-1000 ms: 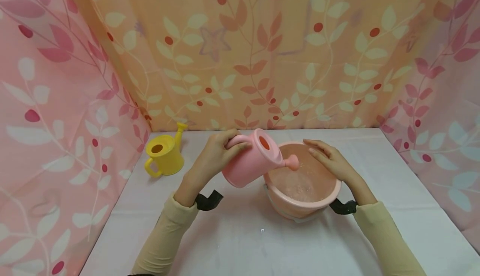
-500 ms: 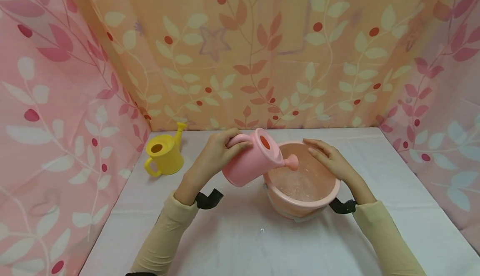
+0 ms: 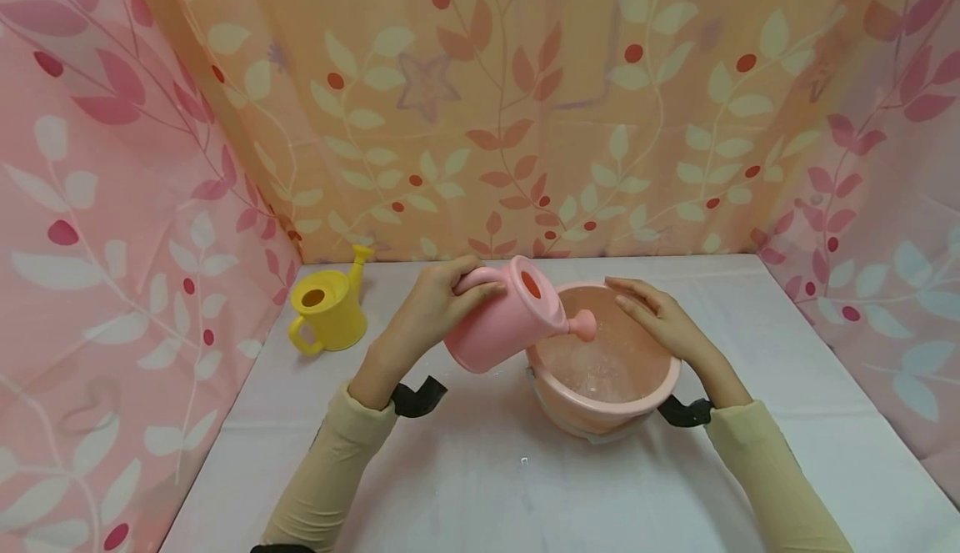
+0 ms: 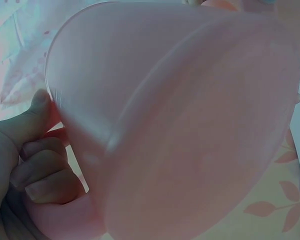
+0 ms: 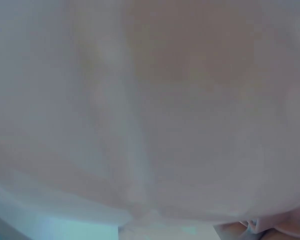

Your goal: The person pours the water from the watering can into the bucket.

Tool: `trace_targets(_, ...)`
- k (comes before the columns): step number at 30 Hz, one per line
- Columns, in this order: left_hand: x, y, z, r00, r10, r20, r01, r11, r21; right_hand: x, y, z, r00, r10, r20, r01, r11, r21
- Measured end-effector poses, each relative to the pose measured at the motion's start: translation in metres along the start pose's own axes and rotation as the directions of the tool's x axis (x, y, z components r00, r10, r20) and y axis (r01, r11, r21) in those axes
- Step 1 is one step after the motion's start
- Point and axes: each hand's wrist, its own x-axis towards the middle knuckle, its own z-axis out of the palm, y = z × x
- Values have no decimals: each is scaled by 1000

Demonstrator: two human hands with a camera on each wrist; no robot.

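My left hand (image 3: 442, 299) grips the handle of a pink watering can (image 3: 498, 324), tilted with its spout to the right. The spout's rose (image 3: 583, 325) hangs over a pink bucket (image 3: 600, 408), where water (image 3: 592, 374) ripples inside. In the left wrist view, fingers (image 4: 47, 170) curl round the handle and the can's underside (image 4: 190, 135) fills most of the picture. My right hand (image 3: 660, 319) rests on the bucket's right rim, its fingers extended along the edge. The bucket's blurred wall (image 5: 190, 125) takes up nearly all of the right wrist view.
A yellow watering can (image 3: 333, 311) stands upright at the back left of the white-covered table (image 3: 465, 486). A small shiny spot (image 3: 524, 460) lies in front of the bucket. Leaf-patterned cloth (image 3: 487, 119) walls the back and both sides.
The ripples and bubbles on the water in the bucket shift from frame to frame. Both hands and the pink watering can hold nearly the same position.
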Motion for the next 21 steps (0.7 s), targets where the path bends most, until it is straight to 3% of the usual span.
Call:
trace_targets(9, 2, 1, 0, 1000, 31, -4, -31, 999, 11, -1, -7, 0, 1000, -5, -4, 5, 1000, 7)
trace_targets(21, 1, 0, 0, 1000, 20, -2, -20, 1000, 7, -2, -6, 0, 1000, -1, -2, 1, 1000, 12)
